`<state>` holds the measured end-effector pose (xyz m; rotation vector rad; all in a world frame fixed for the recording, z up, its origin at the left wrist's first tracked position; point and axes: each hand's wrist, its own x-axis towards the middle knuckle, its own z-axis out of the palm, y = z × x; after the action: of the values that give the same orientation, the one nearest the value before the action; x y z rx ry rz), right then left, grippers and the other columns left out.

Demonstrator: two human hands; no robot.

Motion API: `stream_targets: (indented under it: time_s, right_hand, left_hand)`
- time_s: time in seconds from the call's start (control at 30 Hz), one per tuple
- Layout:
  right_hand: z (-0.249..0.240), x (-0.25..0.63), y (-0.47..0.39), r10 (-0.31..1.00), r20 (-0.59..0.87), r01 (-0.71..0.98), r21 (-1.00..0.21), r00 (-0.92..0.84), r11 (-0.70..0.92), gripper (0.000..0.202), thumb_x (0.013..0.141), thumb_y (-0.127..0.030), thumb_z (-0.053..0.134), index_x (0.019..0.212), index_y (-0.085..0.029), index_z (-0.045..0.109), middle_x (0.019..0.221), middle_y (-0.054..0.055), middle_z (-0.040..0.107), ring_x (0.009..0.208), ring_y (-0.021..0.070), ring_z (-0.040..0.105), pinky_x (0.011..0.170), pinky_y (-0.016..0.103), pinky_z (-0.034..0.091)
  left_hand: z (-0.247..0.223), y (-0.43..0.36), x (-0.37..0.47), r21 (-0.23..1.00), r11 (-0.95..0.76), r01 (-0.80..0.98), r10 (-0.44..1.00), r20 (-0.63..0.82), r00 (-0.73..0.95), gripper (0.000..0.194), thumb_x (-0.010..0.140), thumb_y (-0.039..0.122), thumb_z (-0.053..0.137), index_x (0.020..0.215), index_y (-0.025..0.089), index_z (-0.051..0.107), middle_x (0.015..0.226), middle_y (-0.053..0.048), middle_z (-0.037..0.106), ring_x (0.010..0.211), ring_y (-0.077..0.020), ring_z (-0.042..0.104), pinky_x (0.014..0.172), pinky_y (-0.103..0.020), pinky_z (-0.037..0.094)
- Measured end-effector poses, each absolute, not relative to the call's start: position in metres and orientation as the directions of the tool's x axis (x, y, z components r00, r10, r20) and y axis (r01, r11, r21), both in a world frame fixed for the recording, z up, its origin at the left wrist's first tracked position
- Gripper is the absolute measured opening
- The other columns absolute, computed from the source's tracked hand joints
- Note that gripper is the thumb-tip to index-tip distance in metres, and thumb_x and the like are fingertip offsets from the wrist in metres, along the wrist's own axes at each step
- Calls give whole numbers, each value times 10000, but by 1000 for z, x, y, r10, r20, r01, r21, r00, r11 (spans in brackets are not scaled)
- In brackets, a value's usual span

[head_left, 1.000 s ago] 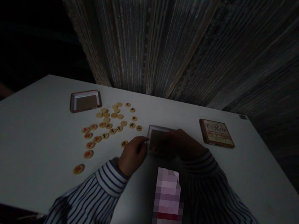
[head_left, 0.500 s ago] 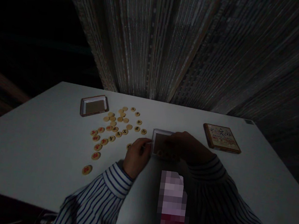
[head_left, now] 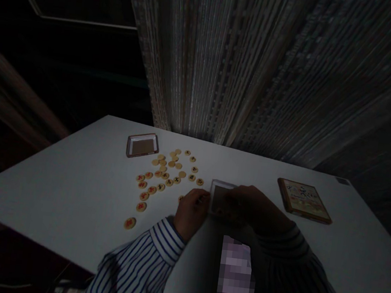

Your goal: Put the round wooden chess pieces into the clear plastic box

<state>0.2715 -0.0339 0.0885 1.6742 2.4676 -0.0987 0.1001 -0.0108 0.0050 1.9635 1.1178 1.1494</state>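
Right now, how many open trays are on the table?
2: one open tray toward the far left corner of the table, the other tray beside your left hand, partly covered by your right hand. No others show.

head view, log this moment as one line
left hand: at left edge of near tray; right hand: over near tray; round pieces: scattered on white table; decorated box: at right

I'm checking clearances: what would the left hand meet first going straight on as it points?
Probably the nearer tray, at its left rim; the left hand may be touching it now.
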Motion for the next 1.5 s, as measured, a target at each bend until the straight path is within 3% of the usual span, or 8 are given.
stream_targets:
  time_s: [0.3, 0.63, 0.87, 1.07, 1.27, 1.5]
  right_hand:
    - [76, 265, -29, 927, -69, 917, 137, -368, 374, 197, 814, -189, 449, 859, -169, 640, 774, 90, 679, 672, 200, 627, 539, 271, 368]
    - [75, 252, -32, 932, -46, 932, 42, -359, 361, 177, 778, -177, 484, 871, -192, 633, 765, 58, 673, 670, 159, 603, 542, 238, 344]
    - [85, 235, -34, 938, -98, 942, 3, -334, 336, 178, 775, -144, 467, 800, -164, 642, 750, 72, 658, 658, 141, 581, 566, 223, 359]
    - [79, 226, -32, 933, -61, 931, 63, -355, 358, 177, 793, -156, 462, 766, -157, 637, 733, 73, 650, 653, 143, 573, 563, 233, 340]
    - [82, 220, -27, 925, -116, 915, 148, -361, 376, 177, 796, -180, 466, 771, -155, 639, 764, 87, 661, 686, 174, 604, 540, 251, 326]
    - [93, 212, -26, 922, -135, 917, 129, -362, 379, 184, 783, -177, 457, 763, -155, 639, 767, 85, 660, 706, 175, 600, 552, 264, 318]
  left_hand:
    - [11, -12, 101, 846, -410, 340, 906, 337, 256, 122, 780, 165, 496, 810, 159, 613, 770, -46, 654, 654, -130, 585, 614, -252, 478]
    - [24, -22, 85, 901, -293, 321, 937, 205, 282, 178, 765, 173, 521, 928, 157, 591, 782, -37, 643, 614, -116, 571, 584, -243, 475]
    - [35, -28, 63, 862, -356, 362, 916, 244, 320, 268, 757, 179, 540, 1023, 162, 564, 847, -55, 637, 709, -139, 578, 649, -274, 481]
    - [50, -28, 48, 852, -364, 377, 914, 248, 321, 255, 769, 195, 538, 1021, 173, 564, 851, -55, 641, 725, -147, 580, 670, -284, 483]
    - [56, -21, 34, 831, -393, 394, 909, 286, 305, 234, 774, 218, 542, 1001, 185, 585, 819, -40, 632, 707, -142, 575, 664, -277, 478]
    - [58, -3, 15, 825, -381, 418, 918, 282, 280, 264, 784, 275, 540, 1026, 183, 589, 884, -50, 639, 733, -143, 583, 679, -281, 475]
